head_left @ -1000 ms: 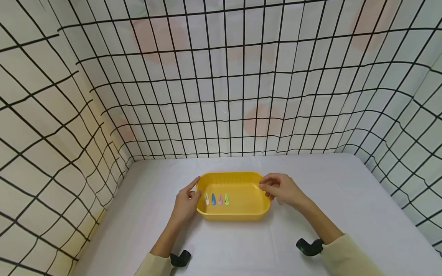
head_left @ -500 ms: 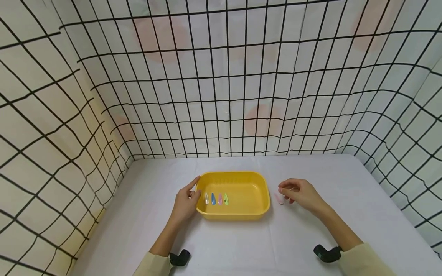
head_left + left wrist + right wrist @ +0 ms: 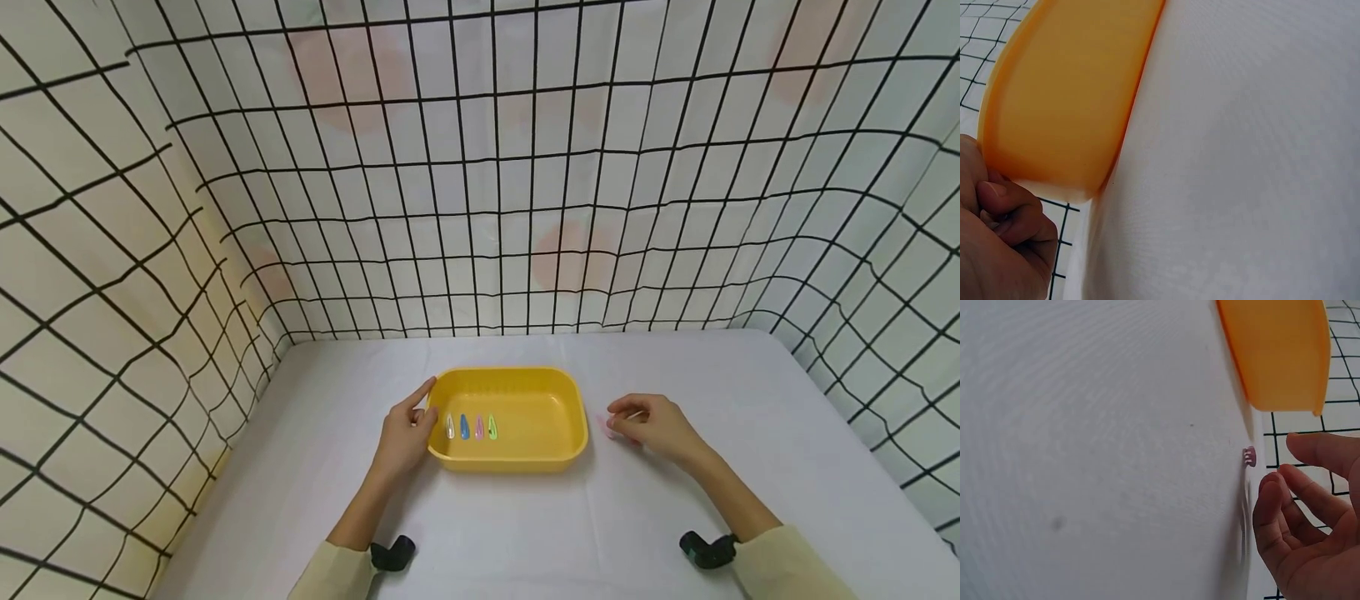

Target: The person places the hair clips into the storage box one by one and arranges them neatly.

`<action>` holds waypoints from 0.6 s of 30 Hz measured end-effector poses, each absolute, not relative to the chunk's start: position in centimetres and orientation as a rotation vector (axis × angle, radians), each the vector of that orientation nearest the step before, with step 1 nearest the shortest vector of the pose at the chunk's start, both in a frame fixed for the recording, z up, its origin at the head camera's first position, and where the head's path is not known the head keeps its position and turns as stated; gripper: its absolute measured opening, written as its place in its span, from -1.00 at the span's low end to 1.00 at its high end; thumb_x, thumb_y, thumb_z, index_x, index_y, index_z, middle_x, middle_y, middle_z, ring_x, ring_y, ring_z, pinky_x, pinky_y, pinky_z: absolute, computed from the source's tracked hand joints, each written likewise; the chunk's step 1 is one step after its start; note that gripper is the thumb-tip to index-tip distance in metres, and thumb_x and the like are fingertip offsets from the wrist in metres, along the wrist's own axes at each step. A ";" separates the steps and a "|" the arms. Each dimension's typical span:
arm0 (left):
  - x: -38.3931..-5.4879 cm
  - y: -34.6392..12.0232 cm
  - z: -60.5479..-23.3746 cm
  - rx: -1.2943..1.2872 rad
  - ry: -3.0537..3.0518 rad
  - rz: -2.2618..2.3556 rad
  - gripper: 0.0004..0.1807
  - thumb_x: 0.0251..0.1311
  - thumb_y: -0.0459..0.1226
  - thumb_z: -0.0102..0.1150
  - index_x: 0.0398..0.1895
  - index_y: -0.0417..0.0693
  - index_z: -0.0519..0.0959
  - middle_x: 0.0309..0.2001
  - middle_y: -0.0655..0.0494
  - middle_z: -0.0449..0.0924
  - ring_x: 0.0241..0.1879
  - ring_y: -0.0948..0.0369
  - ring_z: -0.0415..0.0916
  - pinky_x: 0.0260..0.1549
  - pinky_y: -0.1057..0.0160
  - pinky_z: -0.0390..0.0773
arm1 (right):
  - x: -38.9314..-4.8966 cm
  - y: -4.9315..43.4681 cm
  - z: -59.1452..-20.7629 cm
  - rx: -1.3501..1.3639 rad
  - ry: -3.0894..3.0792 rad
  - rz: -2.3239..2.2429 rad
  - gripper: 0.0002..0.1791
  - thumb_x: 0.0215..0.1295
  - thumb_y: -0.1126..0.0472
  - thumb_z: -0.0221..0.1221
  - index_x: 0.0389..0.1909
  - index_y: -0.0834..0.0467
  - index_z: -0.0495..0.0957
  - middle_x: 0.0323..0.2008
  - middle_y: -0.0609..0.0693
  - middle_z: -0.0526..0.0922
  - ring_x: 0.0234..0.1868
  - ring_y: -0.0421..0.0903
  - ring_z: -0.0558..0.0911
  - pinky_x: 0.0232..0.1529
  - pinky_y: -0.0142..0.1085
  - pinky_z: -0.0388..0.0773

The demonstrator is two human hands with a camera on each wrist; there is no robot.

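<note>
A yellow plastic tray (image 3: 525,465) stands on the table. In it a row of snap hair clips lies toward the left: a pale one (image 3: 450,427), a blue one (image 3: 465,427), a pink one (image 3: 479,427) and a green one (image 3: 492,427). My left hand (image 3: 405,433) grips the tray's left rim, seen also in the left wrist view with curled fingers (image 3: 1013,209). Right of the tray, my right hand (image 3: 652,423) hovers beside a pink object (image 3: 605,427). The right wrist view shows a small pink toothed claw clip (image 3: 1250,456), apart from the spread thumb and fingers.
A white cloth covers the table (image 3: 495,533). Black grid netting (image 3: 510,192) over white sheeting rises behind the table and along both sides. A black wrist camera (image 3: 393,553) sits on the left wrist, another camera (image 3: 707,551) on the right.
My right hand has moved from the tray's right rim out to the right, beside the pink object, and has shifted little since. The left hand has stayed on the tray.
</note>
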State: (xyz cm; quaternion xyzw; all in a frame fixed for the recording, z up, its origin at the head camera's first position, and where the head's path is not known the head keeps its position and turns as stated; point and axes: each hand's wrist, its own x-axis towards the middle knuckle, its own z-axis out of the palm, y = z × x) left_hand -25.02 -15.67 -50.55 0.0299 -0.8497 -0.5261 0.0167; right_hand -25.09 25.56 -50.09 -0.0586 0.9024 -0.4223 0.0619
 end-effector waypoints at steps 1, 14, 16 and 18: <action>-25.0 -15.7 -50.5 0.093 -2.641 -1.635 -0.41 0.41 -0.22 0.14 0.50 0.32 0.41 -0.65 0.13 0.34 -0.68 0.23 0.21 -0.68 0.41 0.29 | -25.2 25.5 -50.2 -0.178 2.740 -1.260 -0.63 0.30 0.07 0.36 0.01 0.20 0.68 -0.22 0.03 0.72 -0.34 -0.11 0.64 -0.38 -0.32 0.65; -25.0 -16.2 -50.4 -0.013 -2.613 -1.627 -0.40 0.41 -0.25 0.11 0.51 0.26 0.40 -0.69 0.16 0.30 -0.73 0.28 0.16 -0.71 0.40 0.24 | -25.8 24.6 -50.7 -0.196 2.802 -1.144 -0.63 0.16 0.09 0.47 -0.08 0.20 0.69 -0.33 -0.01 0.61 -0.36 -0.11 0.52 -0.40 -0.37 0.51; -25.0 -16.1 -50.6 -0.007 -2.620 -1.627 -0.40 0.42 -0.23 0.11 0.51 0.27 0.39 -0.69 0.16 0.30 -0.72 0.28 0.17 -0.71 0.40 0.25 | -25.7 24.5 -50.8 -0.203 2.822 -1.110 -0.67 0.15 0.11 0.48 -0.12 0.18 0.70 -0.35 -0.03 0.60 -0.36 -0.11 0.50 -0.38 -0.38 0.47; -25.0 -16.1 -50.7 0.006 -2.622 -1.629 -0.40 0.42 -0.23 0.11 0.51 0.29 0.39 -0.69 0.16 0.30 -0.72 0.27 0.17 -0.71 0.40 0.25 | -25.6 24.4 -50.9 -0.217 2.835 -1.086 -0.69 0.15 0.13 0.48 -0.15 0.17 0.69 -0.37 -0.03 0.58 -0.36 -0.11 0.49 -0.37 -0.39 0.45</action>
